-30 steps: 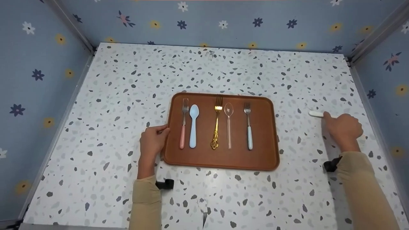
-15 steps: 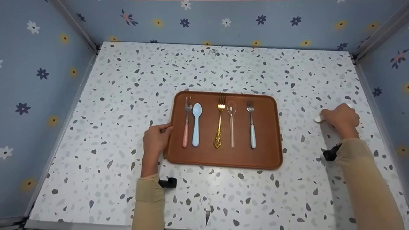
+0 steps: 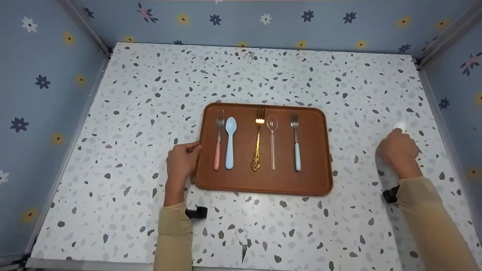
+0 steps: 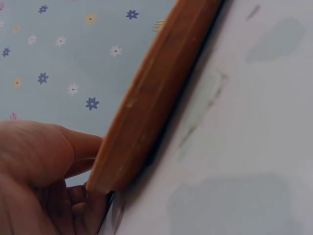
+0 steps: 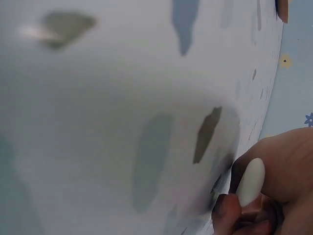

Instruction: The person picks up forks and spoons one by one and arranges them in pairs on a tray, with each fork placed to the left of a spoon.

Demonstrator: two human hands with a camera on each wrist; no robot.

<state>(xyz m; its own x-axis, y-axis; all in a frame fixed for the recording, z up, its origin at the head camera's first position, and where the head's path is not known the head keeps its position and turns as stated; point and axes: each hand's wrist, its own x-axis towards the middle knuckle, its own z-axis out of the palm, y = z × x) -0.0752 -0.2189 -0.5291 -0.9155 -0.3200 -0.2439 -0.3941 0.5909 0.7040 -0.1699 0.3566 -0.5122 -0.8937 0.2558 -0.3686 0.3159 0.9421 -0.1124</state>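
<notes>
At the left edge of the brown tray (image 3: 241, 182), my left hand (image 3: 182, 161) pinches the rim; the left wrist view shows the fingers around the tray's corner (image 4: 137, 112). On the tray lie a pink-handled fork (image 3: 217, 150), a light blue spoon (image 3: 230, 146), a gold fork (image 3: 257, 141), a clear plastic spoon (image 3: 272, 146) and a blue-handled fork (image 3: 297, 150). Off to the right, my right hand (image 3: 400, 154) grips a white spoon (image 3: 399, 125). Its rounded bowl shows beyond the knuckles, and its handle end (image 5: 252, 181) sticks out of the fist in the right wrist view.
The speckled white table (image 3: 150, 94) is bordered by blue flowered panels (image 3: 241, 26) at the back and both sides. A torn patch (image 3: 243, 244) marks the table's front. Black wrist cameras (image 3: 197, 212) sit at both cuffs.
My right hand has turned the white spoon: its handle end pointed left toward the tray, and now its bowl points toward the back. The left hand keeps its hold on the tray.
</notes>
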